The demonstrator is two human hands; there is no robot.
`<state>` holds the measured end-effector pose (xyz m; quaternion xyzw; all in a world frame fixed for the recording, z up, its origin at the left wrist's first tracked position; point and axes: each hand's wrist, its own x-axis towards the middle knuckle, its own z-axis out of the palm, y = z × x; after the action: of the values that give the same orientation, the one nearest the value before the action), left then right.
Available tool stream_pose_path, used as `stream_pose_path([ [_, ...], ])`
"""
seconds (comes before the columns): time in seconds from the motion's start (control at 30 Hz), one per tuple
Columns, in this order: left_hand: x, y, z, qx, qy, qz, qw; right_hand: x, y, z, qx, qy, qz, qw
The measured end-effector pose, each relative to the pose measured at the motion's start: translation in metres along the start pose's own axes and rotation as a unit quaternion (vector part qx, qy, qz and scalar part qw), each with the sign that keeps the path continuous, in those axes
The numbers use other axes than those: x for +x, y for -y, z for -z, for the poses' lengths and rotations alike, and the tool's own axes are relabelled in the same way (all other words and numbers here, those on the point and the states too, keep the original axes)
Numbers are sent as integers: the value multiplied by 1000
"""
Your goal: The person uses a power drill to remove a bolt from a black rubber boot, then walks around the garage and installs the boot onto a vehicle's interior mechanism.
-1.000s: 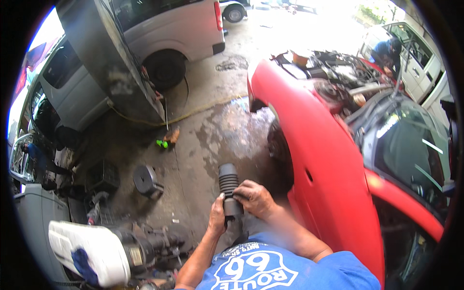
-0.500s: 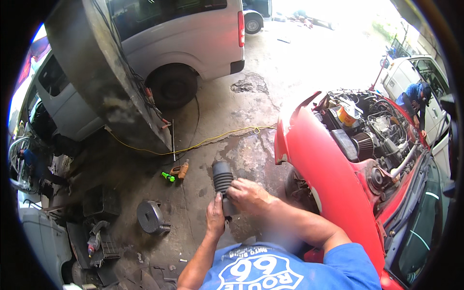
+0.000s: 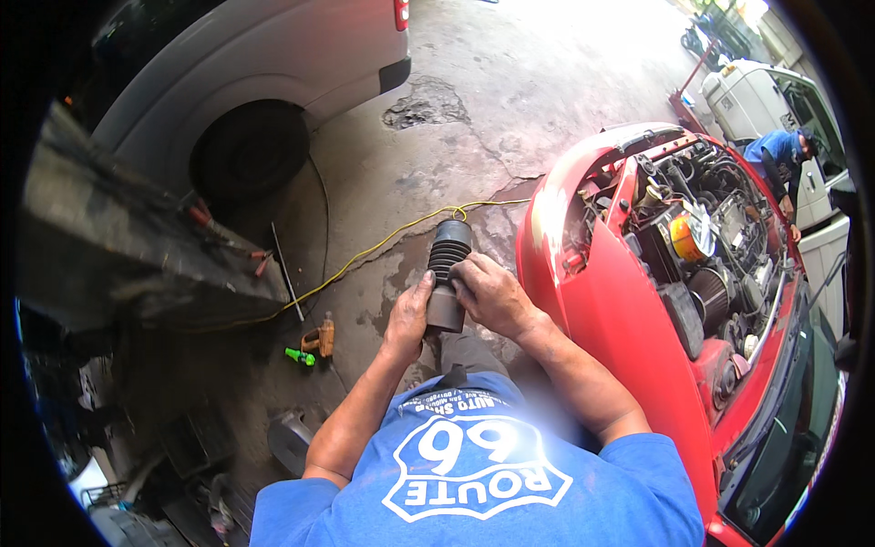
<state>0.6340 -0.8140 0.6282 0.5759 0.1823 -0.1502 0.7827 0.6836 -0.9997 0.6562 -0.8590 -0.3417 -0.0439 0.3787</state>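
Observation:
A black ribbed rubber boot (image 3: 447,272) is held upright in front of my chest. My left hand (image 3: 409,316) grips its lower left side. My right hand (image 3: 490,294) wraps the lower right side, fingers across its smooth end. The ribbed top of the boot sticks out above both hands. Just to the right stands a red car (image 3: 629,319) with its hood off and the engine bay (image 3: 711,246) showing.
A silver van (image 3: 273,82) with a black tyre (image 3: 246,150) stands at upper left. A yellow cord (image 3: 365,260) runs across the stained concrete floor. An orange tool (image 3: 321,337) and a green one (image 3: 299,356) lie at left. A person in blue (image 3: 779,150) leans by a white vehicle.
The view has swung right and closer to the red car, so its engine bay now fills the right side. Both hands still hold the boot, now raised higher.

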Motion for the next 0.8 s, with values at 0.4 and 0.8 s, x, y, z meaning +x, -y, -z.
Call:
stream_pose_path([
  [0.4,297,-166,-42,12,134,161,978,219,-233,54,507,-164,-419,735],
  [0.8,635,-261,-66,45,157,133,978,448,-399,95,327,-229,-388,831],
])
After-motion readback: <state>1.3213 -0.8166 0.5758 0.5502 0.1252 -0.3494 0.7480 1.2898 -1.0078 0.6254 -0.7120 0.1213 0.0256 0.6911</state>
